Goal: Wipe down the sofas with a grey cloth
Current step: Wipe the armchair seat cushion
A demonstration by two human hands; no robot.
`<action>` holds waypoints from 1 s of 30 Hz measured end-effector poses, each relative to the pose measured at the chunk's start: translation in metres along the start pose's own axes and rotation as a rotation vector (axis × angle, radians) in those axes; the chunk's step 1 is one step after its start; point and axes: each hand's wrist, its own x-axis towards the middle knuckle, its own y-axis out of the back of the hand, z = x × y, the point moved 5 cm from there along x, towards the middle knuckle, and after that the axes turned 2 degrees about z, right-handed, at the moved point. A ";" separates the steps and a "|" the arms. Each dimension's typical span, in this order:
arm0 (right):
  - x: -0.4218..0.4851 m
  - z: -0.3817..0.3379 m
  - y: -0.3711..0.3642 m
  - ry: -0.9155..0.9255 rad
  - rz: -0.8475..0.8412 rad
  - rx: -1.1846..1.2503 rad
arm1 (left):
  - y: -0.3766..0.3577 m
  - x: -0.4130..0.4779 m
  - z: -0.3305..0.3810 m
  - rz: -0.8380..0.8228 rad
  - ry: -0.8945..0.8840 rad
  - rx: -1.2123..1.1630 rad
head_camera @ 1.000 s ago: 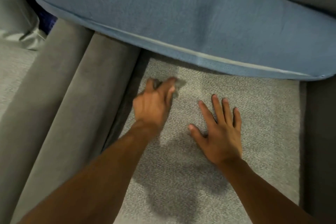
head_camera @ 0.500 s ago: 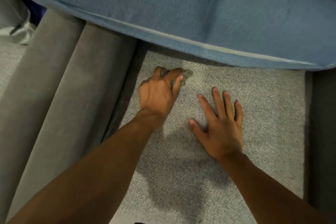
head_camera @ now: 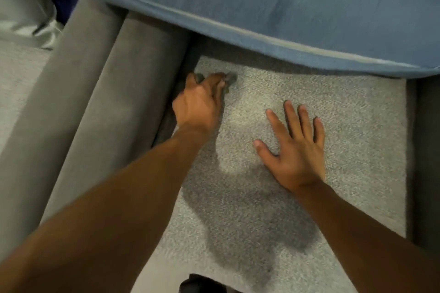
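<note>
My left hand (head_camera: 202,102) grips a small grey cloth (head_camera: 230,78), most of it hidden under the fingers, and presses it on the light grey sofa seat (head_camera: 357,150) at its back left corner, beside the armrest. My right hand (head_camera: 295,150) lies flat on the middle of the seat, fingers spread and straight, holding nothing.
A large blue cushion (head_camera: 262,2) overhangs the back of the seat. The dark grey padded armrest (head_camera: 100,102) runs along the left, and another dark armrest (head_camera: 426,150) bounds the right. A second grey sofa seat (head_camera: 16,74) shows at far left. A dark object (head_camera: 200,284) sits at the bottom edge.
My left hand has slid the cloth back and to the left, into the seat's corner by the armrest. My right hand stays flat on the seat.
</note>
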 end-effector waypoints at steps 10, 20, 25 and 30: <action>-0.003 -0.005 0.008 -0.035 -0.101 -0.021 | 0.022 -0.114 -0.034 -0.031 -0.028 -0.005; -0.007 -0.007 0.005 -0.045 -0.095 -0.026 | 0.017 -0.080 -0.048 0.014 0.089 -0.042; -0.007 -0.008 0.008 -0.051 -0.116 -0.005 | 0.034 -0.138 -0.062 0.015 0.108 0.016; -0.008 -0.007 0.007 -0.049 -0.110 -0.018 | 0.029 -0.118 -0.068 0.012 0.157 -0.057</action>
